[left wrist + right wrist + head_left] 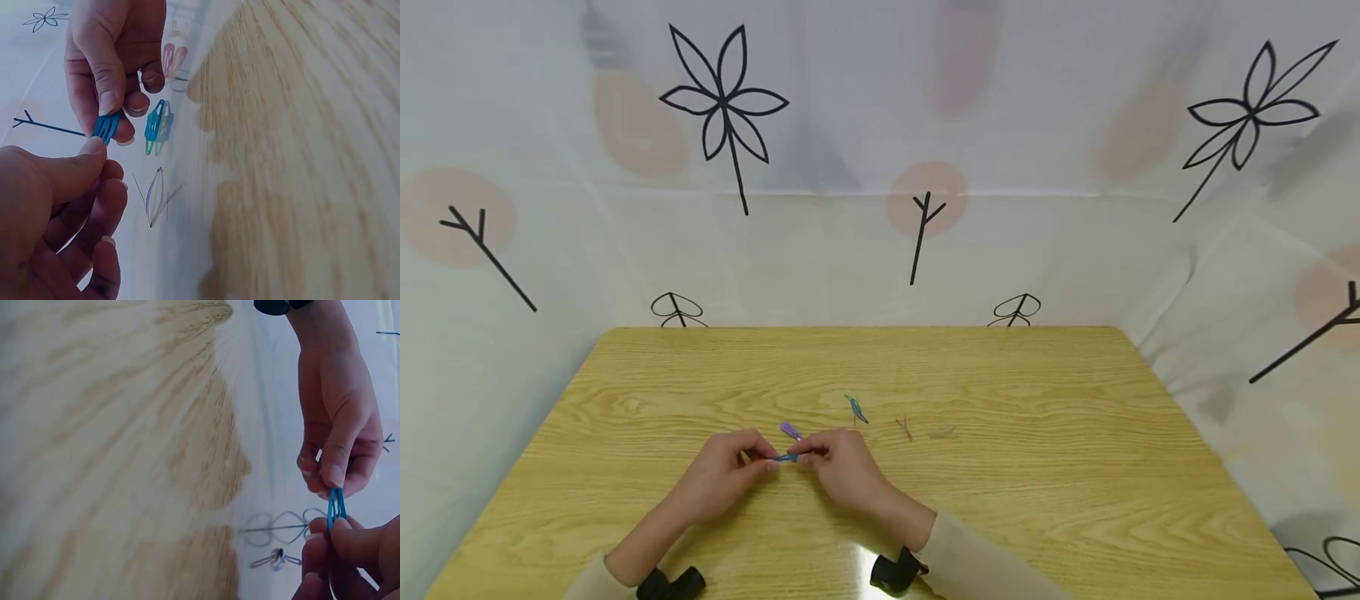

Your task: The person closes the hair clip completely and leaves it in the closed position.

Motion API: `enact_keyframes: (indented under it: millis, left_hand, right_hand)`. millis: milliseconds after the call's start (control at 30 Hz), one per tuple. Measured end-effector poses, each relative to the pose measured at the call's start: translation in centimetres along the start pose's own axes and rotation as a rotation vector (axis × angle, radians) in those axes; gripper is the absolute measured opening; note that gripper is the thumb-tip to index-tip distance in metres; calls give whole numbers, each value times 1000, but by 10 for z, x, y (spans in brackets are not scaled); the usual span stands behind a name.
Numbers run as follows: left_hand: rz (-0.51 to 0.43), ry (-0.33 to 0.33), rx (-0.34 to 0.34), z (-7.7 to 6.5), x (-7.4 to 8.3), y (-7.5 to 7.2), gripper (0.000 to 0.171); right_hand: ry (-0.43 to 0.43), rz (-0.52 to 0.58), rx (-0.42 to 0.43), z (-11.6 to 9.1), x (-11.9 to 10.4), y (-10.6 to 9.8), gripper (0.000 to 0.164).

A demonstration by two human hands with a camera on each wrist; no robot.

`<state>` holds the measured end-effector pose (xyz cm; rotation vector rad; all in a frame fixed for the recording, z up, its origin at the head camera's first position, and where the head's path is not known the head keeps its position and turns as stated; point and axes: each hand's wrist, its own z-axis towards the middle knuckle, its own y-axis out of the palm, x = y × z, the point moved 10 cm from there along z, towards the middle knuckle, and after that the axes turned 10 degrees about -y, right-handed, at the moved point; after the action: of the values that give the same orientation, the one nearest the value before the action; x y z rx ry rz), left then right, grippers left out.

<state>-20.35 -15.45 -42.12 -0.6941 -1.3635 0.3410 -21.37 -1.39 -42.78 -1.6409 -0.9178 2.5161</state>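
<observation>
A blue snap hair clip (785, 457) spans the gap between the two hands, just above the table. My left hand (726, 471) pinches one end between thumb and forefinger. The other end is gripped by the thumb and fingers of my right hand (846, 471). The left wrist view shows the clip's slotted body (107, 127) partly covered by fingertips. In the right wrist view its narrow bars (336, 503) show between both thumbs. A purple hair clip (789, 430) lies just beyond the hands, partly hidden by the right fingers.
Blue and green hair clips (857, 410) lie together past the right hand. Farther right are brownish-pink clips (904, 427) and a pale clip (942, 432). The wood-grain table (1037, 500) meets a patterned white cloth (820, 267) at the back and sides.
</observation>
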Motion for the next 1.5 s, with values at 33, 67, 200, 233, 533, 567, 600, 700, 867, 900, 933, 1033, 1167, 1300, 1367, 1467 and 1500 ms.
enact_keyframes:
  millis: [33, 67, 200, 233, 533, 567, 600, 700, 867, 900, 933, 1033, 1167, 1300, 1367, 1467, 1500]
  left_hand:
    - [-7, 2, -5, 0, 0, 0, 9]
    - [-13, 5, -10, 0, 1, 0, 9]
    - [-32, 11, -33, 1, 2, -1, 7]
    - [-35, 13, -38, 1, 2, -1, 7]
    - [-23, -22, -69, 2, 1, -2, 6]
    - [-22, -17, -68, 2, 2, -2, 6]
    - [-21, -14, -68, 2, 2, -1, 6]
    - [-21, 10, -75, 1, 4, 0, 6]
    - [-13, 17, -90, 2, 3, 3, 4]
    - [-10, 9, -92, 2, 2, 3, 4]
    - [-7, 3, -94, 3, 2, 3, 3]
    - [2, -8, -99, 4, 0, 3, 6]
    - [6, -20, -109, 4, -3, 4, 5]
    - [-6, -21, -116, 4, -4, 5, 6]
    - [-17, -18, -120, 4, -4, 5, 6]
    - [-34, -16, -124, 4, -3, 6, 4]
    - [-39, -25, -124, 4, -4, 6, 4]
  right_hand:
    - [-9, 3, 1, 0, -1, 0, 17]
    - [-10, 6, 1, 0, -1, 0, 17]
    - [-20, 21, -13, 1, -2, 1, 17]
    - [-23, 21, -19, 1, -2, 1, 17]
    - [-27, 17, -48, 2, -4, 1, 15]
    - [-28, 13, -49, 2, -4, 0, 15]
    - [-30, 10, -49, 2, -4, 0, 15]
    - [-34, 10, -53, 1, -5, -1, 15]
    - [-43, 15, -56, -1, -4, -2, 15]
    - [-43, 13, -55, -2, -4, -2, 15]
    - [-41, 12, -54, -2, -4, -2, 15]
    - [-32, 12, -52, -3, -3, -3, 15]
    - [-20, 21, -56, -2, -1, -2, 13]
    - [-14, 29, -60, -1, 0, -1, 12]
    - [-13, 30, -62, -1, 1, -1, 13]
    - [-14, 25, -64, -1, 1, 0, 13]
    - [-14, 21, -63, -1, 1, 0, 14]
